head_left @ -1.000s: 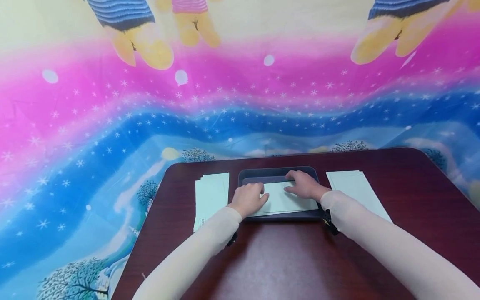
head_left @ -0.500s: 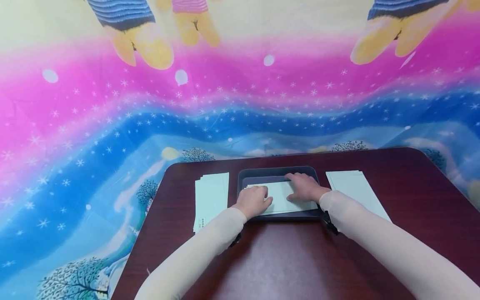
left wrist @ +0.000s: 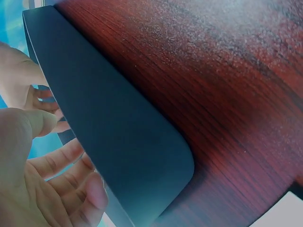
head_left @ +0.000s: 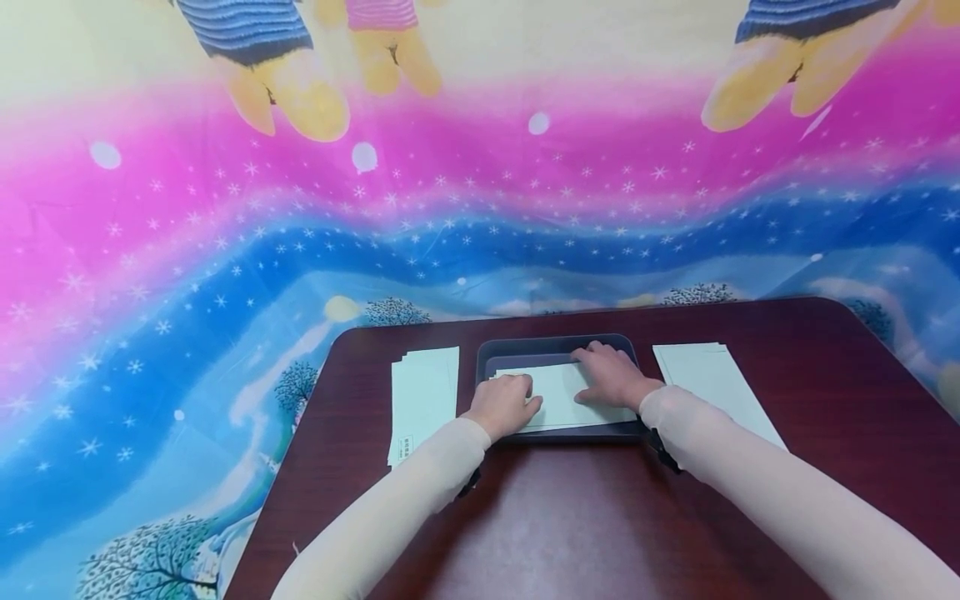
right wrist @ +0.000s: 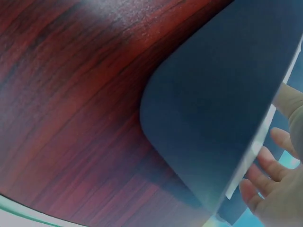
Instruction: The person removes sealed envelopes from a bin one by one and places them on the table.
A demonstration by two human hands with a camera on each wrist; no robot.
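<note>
Some pale sheets (head_left: pixel 557 388), partly under left hand (head_left: pixel 501 405), right hand (head_left: pixel 612 376).

Tray (head_left: pixel 555 341) on table (head_left: pixel 570 517), approx ctr, nr far edge. Papers (head_left: pixel 558 392) in tray, twd its near side; L hand (head_left: pixel 504 404) over their L end, R hand (head_left: pixel 611 375) over R end. L stack (head_left: pixel 426 392) on table, just L of tray; R stack (head_left: pixel 708 383) on table, R of tray, near end partly hidden behind R sleeve (head_left: pixel 750 454). Cloth (head_left: pixel 480 167) behind table
</note>
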